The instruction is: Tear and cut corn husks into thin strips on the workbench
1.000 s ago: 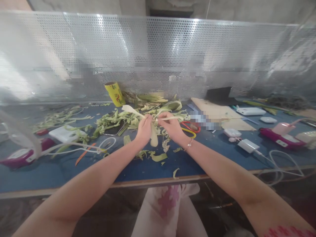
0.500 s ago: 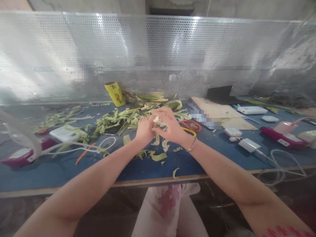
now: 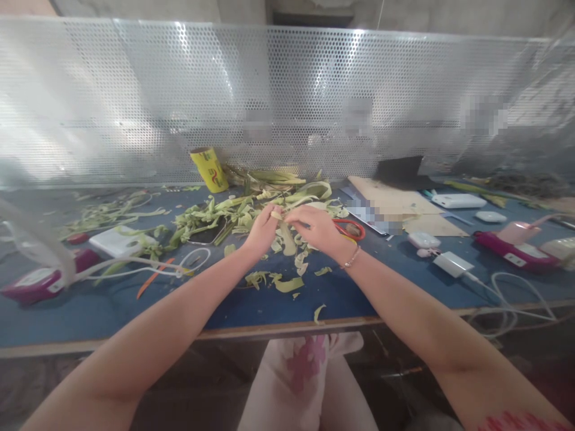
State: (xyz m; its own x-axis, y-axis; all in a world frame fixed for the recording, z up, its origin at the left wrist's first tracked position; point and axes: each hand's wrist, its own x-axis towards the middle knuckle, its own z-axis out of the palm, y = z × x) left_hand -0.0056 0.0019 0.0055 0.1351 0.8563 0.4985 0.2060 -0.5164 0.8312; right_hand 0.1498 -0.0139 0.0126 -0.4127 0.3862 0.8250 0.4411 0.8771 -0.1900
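Observation:
My left hand (image 3: 264, 230) is closed on one end of a pale green leaf strip (image 3: 287, 240), which hangs down between my hands over the table. The fingertips of my right hand (image 3: 315, 228) pinch at the same strip near its top, close to the left thumb. Just behind and left of my hands lies a heap of knotted green leaf strips (image 3: 202, 216). Short leaf scraps (image 3: 287, 284) are scattered on the blue tabletop (image 3: 269, 311) in front of them. Red-handled scissors (image 3: 350, 228) lie beside my right wrist, partly hidden.
A yellow roll (image 3: 209, 170) stands tilted before the perforated metal screen (image 3: 291, 90). Purple power strips (image 3: 516, 251) with white cables lie at both sides. To the right are cardboard (image 3: 395, 197), a white power bank (image 3: 458, 200) and a charger (image 3: 453, 263). An orange strip (image 3: 155, 278) lies left.
My hands, close together around a small pale piece before, have drawn slightly apart. The leaf strip now shows between them, and the right fingers have closed into a pinch.

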